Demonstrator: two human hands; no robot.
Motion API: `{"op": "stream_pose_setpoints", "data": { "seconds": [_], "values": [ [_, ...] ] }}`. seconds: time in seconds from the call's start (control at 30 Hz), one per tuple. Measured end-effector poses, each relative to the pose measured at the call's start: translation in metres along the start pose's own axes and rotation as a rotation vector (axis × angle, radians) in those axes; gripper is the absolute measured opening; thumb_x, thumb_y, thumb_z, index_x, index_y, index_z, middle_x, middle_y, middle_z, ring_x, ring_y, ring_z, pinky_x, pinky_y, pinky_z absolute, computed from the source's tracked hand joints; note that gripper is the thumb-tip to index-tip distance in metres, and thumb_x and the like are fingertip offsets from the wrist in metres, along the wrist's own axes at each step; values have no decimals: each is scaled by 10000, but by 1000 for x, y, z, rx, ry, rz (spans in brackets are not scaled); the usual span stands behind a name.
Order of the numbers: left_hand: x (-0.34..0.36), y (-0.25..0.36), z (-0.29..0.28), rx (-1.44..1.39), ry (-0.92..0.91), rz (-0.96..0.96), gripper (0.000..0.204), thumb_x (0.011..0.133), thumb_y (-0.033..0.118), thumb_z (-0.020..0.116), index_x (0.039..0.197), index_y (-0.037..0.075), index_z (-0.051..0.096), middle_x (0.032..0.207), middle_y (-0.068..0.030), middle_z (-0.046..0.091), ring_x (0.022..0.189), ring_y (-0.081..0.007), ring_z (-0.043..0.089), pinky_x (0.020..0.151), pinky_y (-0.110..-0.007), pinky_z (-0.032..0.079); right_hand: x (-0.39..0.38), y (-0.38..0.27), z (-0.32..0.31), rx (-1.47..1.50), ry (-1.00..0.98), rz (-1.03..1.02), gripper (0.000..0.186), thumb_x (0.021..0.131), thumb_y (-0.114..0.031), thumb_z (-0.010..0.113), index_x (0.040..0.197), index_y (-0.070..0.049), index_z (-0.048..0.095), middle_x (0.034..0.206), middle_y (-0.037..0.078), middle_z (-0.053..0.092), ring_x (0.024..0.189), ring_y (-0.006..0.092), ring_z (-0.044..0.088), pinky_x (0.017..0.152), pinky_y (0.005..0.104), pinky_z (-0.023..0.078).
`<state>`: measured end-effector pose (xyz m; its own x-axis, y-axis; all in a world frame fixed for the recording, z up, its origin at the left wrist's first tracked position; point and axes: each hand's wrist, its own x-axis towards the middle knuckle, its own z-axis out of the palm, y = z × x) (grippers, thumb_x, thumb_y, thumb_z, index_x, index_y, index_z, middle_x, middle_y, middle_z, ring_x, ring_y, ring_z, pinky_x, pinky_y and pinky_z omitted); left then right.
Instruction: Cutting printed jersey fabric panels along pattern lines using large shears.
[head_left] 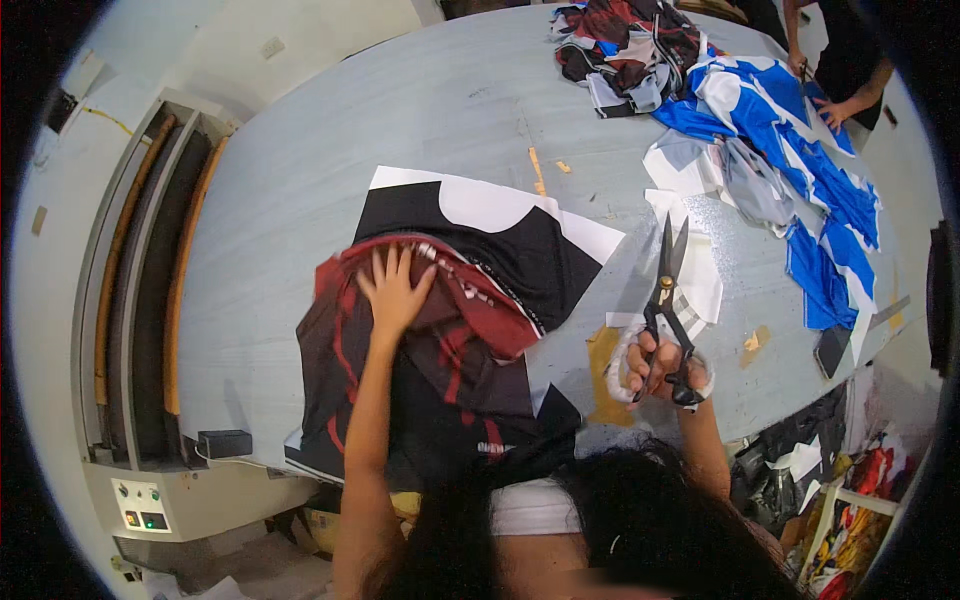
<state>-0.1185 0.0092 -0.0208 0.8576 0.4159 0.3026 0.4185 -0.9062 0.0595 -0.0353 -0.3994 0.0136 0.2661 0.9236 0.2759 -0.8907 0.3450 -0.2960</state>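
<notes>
Over at the left of the frame stands a roller machine [150, 290]; left of centre on the worktop [280, 190], the left hand [396, 288] rests with fingers spread, gripping nothing, on red-and-black fabric [435, 370]. Right of centre, the right hand [655, 366] curls around black scissors [666, 284], blades slightly parted. Blue-and-white cloth [775, 130] lies upper right.

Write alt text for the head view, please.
A person's right hand holds black scissors, blades slightly apart; the left hand lies spread on dark red-and-black fabric on a grey table. A co-worker's hand touches blue-and-white fabric.
</notes>
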Motion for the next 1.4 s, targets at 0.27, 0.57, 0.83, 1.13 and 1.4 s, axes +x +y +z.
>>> {"op": "stream_pose_setpoints", "data": {
  "seconds": [0.27,0.57,0.83,1.13,1.4],
  "values": [
    [139,16,34,-1,-104,339,438,830,482,425,1087,150,550,1106,-54,516,1123,-266,396,960,-480,254,6,15,-8,-20,-117,94,663,590,-95,786,1075,-137,335,992,97,403,1063,320,454,830,559,450],
    [69,84,8,-673,199,54,534,794,365,532,1256,117,426,1355,-149,327,1232,-324,322,941,-533,280,-8,-4,-7,-202,50,114,524,643,-24,706,1047,-136,392,939,72,439,980,290,514,792,489,503],
    [-104,51,-65,-195,-432,-576,833,771,674,359,1390,155,155,1440,-178,31,1296,-442,-48,877,-719,-31,4,3,14,-360,65,111,425,661,29,628,976,-114,381,887,80,466,917,268,556,788,387,461],
    [51,-111,-8,-50,-201,-472,669,822,571,386,1359,197,247,1439,-83,152,1311,-369,105,974,-628,129,-2,5,16,-414,215,75,424,635,-56,635,983,-128,402,865,67,473,862,255,558,674,356,491],
    [101,10,4,-123,-3,-43,558,822,510,416,1269,175,402,1373,-94,307,1290,-282,221,963,-607,205,-5,-1,18,-566,377,-12,375,648,-116,637,957,-115,424,842,59,472,840,236,566,598,333,514]
  ]
}}
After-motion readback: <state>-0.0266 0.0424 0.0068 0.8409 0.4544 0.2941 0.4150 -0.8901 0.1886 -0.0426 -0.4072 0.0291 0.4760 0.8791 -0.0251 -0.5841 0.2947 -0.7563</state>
